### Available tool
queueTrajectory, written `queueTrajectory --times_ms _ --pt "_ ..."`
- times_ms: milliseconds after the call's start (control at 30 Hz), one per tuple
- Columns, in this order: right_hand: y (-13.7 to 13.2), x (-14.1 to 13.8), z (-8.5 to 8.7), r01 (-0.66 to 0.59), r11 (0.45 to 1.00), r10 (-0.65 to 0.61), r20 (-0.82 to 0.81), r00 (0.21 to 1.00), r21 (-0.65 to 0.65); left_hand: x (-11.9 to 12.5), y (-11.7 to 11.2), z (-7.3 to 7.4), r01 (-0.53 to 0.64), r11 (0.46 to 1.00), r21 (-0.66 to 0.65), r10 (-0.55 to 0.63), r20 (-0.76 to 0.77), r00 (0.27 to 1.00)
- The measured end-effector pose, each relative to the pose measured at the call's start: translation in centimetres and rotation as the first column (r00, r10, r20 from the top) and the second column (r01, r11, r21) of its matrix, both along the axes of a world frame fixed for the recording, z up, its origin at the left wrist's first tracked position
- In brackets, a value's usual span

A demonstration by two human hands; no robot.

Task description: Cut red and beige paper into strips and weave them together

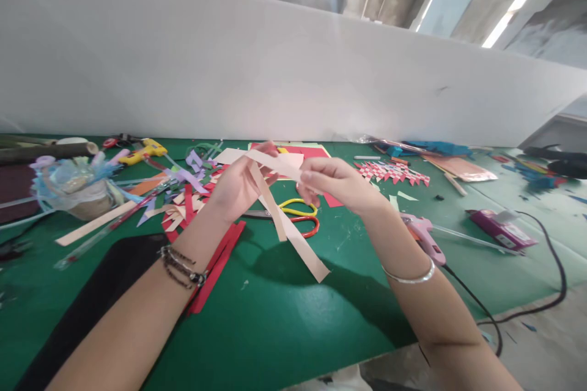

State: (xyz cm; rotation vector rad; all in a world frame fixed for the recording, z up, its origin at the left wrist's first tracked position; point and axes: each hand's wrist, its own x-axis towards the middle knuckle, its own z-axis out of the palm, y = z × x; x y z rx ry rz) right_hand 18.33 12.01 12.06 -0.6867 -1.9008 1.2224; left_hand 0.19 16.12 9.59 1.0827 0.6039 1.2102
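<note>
My left hand [238,188] is closed around pale paper strips; its fingers are partly behind the paper. One cream paper strip [277,163] stretches across to my right hand [337,183], which pinches its other end between thumb and fingers. From my left hand, two more ends hang down, a narrower tan strip [270,206] and a longer pale strip [309,255], crossing each other above the table. Just behind them lie scissors [305,226] with yellow and red handles, their blades partly hidden.
Red strips [220,269] and a heap of paper scraps [181,208] lie left on the green table [293,330]. A yellow glue gun [144,151] sits farther back. At right are a woven red-and-white piece [392,173], a pink glue gun [424,237], a purple box [499,229] and a black cable [557,256].
</note>
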Motion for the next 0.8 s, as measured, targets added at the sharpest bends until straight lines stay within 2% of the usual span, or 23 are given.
queueTrajectory --times_ms 67,133,267,333,367,400,467,533,567,633,733,800 --pt "0.3 -0.4 -0.5 -0.051 0.997 0.061 0.191 0.98 -0.06 -0.5 -0.1 0.4 -0.038 0.999 0.008 0.038 0.007 0.999" --pt "0.5 -0.9 -1.3 -0.048 0.995 0.073 0.31 0.948 -0.089 -0.7 -0.3 0.7 -0.032 0.999 0.037 0.033 -0.03 0.999" --pt "0.8 -1.6 -2.2 -0.066 0.996 0.087 0.462 0.883 -0.062 -0.3 -0.9 1.0 0.032 0.999 -0.016 -0.033 -0.033 0.999" --pt "0.9 -1.4 -2.0 -0.105 0.994 0.108 0.539 0.835 -0.036 0.0 -1.1 0.9 0.086 0.994 -0.064 -0.085 0.009 0.996" --pt "0.9 -1.1 -1.9 -0.091 0.996 0.077 0.562 0.824 -0.004 0.2 -1.2 0.9 0.124 0.989 -0.075 -0.123 0.019 0.992" --pt "0.9 -0.9 -1.6 -0.047 0.998 0.013 0.561 0.828 0.045 0.3 -1.2 0.8 0.17 0.982 -0.077 -0.169 0.018 0.985" --pt "0.8 -0.4 -1.1 0.127 0.976 -0.197 0.46 0.866 0.178 0.6 -1.4 0.6 0.266 0.962 -0.068 -0.267 -0.019 0.963" --pt "0.8 -0.2 -0.7 0.305 0.91 -0.381 0.278 0.882 0.283 0.8 -1.5 0.3 0.34 0.937 -0.073 -0.346 -0.076 0.935" --pt "0.7 -0.3 -0.6 0.35 0.881 -0.423 0.202 0.883 0.318 1.0 -1.6 0.1 0.367 0.926 -0.085 -0.375 -0.106 0.921" --pt "0.6 -0.6 -0.7 0.342 0.852 -0.43 0.155 0.889 0.397 1.2 -1.8 -0.2 0.41 0.905 -0.11 -0.423 -0.156 0.892" --pt "0.5 -1.2 -1.1 0.206 0.84 -0.376 0.264 0.888 0.502 1.5 -2.1 -0.5 0.464 0.872 -0.155 -0.488 -0.196 0.851" --pt "0.6 -1.5 -1.4 0.162 0.831 -0.369 0.309 0.877 0.532 1.7 -2.3 -0.7 0.495 0.85 -0.18 -0.525 -0.199 0.828"
